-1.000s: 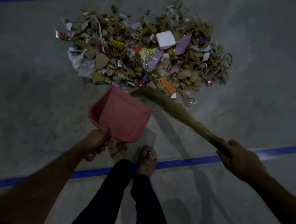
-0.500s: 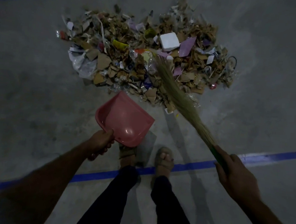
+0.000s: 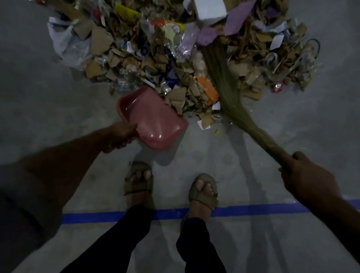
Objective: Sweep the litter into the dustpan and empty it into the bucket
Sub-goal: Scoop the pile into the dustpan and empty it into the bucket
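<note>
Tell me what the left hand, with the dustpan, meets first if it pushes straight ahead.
The left hand would likely drive the pink dustpan into the torn cardboard at the litter pile's near edge; depth is unclear.

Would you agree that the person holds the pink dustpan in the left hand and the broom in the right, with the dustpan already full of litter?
Not quite. In the head view the left hand does grip the pink dustpan and the right hand the broom, but the dustpan is empty; the litter lies on the floor at its mouth.
</note>
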Motion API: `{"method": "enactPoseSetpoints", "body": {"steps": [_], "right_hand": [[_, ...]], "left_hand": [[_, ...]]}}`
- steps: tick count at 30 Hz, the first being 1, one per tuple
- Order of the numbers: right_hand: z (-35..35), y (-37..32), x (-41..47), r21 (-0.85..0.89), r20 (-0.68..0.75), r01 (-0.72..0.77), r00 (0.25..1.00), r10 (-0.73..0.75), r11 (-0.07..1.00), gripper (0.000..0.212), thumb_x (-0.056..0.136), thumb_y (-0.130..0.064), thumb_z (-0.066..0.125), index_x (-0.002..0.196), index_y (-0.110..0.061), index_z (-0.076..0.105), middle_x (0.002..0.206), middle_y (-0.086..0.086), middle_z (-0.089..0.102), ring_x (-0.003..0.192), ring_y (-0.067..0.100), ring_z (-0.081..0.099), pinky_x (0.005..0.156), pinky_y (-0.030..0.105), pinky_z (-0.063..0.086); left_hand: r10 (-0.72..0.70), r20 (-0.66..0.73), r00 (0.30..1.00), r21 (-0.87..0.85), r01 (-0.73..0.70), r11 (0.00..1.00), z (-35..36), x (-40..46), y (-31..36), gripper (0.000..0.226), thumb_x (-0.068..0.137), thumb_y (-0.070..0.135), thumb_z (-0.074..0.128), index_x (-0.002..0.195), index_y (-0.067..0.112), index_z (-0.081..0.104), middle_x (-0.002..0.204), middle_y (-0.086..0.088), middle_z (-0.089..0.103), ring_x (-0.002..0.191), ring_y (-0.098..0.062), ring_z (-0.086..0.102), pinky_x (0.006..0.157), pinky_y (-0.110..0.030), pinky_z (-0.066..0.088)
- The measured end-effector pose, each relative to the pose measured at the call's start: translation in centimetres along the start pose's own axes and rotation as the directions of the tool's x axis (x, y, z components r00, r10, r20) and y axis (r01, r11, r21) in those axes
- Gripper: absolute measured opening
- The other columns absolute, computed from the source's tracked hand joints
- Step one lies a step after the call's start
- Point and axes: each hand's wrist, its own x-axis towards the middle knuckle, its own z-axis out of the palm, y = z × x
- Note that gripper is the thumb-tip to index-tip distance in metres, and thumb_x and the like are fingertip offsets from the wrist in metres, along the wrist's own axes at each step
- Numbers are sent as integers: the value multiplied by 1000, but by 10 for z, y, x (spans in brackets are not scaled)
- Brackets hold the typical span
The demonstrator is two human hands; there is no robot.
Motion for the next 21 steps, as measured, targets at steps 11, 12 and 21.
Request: {"method": "enactPoseSetpoints", "body": {"steps": [11,12,21], "right_hand": [[11,-8,-57,230,14,232,970,-242,945,71,86,-23,69,149,-36,41,89,-5,49,52,9,41,42,17,23],[10,-7,-68,266,23,180,981,-193,947,71,86,-23,69,149,-37,41,90,-5,48,51,9,43,41,19,27],[12,-7,-131,392,27,-117,993,115,913,72,83,-22,61,147,-48,41,91,0,51,50,25,56,45,28,43]], "left_hand": [[174,-28,984,-75,-176,982,39,9,42,49,105,48,31,81,11,52,59,-4,44,46,-15,35,41,-24,25],[174,-42,984,-107,-178,978,40,5,38,48,105,47,31,81,11,52,59,-4,43,46,-14,34,41,-23,25],[108,-58,992,-289,-120,950,42,-6,15,53,107,45,32,78,8,56,55,-3,43,43,-13,33,41,-22,24]]}}
